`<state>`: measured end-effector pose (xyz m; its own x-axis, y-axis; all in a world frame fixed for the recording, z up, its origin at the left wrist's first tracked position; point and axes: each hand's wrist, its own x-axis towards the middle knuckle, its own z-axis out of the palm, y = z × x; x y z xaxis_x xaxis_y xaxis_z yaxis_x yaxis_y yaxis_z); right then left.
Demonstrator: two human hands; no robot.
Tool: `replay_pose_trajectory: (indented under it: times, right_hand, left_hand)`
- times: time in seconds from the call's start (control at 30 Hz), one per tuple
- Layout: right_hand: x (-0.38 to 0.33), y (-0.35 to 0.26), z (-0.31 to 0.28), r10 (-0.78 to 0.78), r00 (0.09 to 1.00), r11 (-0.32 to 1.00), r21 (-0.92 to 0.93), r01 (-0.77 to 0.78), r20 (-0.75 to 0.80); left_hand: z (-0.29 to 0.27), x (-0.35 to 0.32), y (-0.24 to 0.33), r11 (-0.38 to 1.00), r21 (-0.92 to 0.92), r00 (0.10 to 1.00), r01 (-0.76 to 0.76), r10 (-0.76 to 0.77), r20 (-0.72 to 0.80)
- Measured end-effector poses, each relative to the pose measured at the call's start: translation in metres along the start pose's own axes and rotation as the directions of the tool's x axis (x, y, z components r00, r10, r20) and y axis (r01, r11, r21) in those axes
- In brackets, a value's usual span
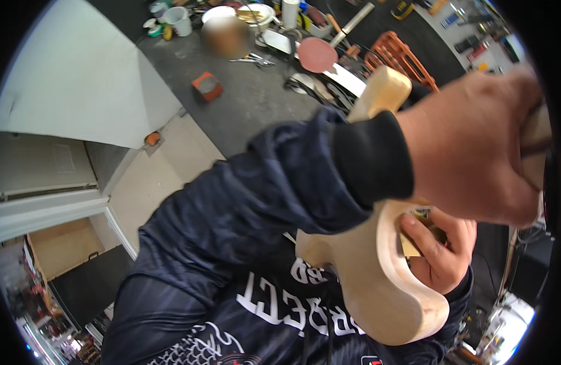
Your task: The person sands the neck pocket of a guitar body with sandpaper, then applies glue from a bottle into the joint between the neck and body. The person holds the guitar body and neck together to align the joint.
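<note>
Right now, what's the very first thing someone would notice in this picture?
The big pale wooden piece with smooth curves, low and right of the middle, catches the eye first. The left hand grips its upper end at the right edge, and the right hand presses a small piece of sandpaper into its inner curve. Behind them, at the top, a dark workbench is strewn with tools and a pink sanding disc.

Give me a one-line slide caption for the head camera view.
Left hand grips the pale curved unfinished wooden body while the right hand presses a small tan sandpaper piece into its inner curve.
</note>
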<state>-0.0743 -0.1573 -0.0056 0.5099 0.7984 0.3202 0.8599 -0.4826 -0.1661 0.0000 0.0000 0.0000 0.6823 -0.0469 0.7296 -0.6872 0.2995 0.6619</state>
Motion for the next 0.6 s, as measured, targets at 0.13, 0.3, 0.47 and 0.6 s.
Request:
replay_pose_trajectory:
  times: [0.13,0.3,0.47,0.6]
  right_hand:
    - [-0.009,0.004,0.008,-0.089,0.99,0.947,-0.319,0.048,-0.114]
    - [0.0,0.003,0.01,-0.041,0.996,0.992,-0.122,0.031,-0.079]
    - [-0.002,-0.002,0.009,-0.076,0.993,0.979,-0.198,0.057,-0.091]
    - [0.01,0.002,-0.002,-0.091,0.993,0.983,-0.165,0.076,-0.082]
  left_hand:
    - [-0.009,0.003,0.009,0.996,-0.065,0.995,0.064,-0.059,0.076]
    - [-0.01,-0.003,0.009,0.997,-0.076,0.999,0.034,-0.033,0.016]
    - [-0.006,0.001,0.004,0.989,-0.142,0.999,0.034,-0.029,0.036]
    - [-0.012,0.001,0.002,0.987,-0.159,1.0,0.012,-0.008,0.029]
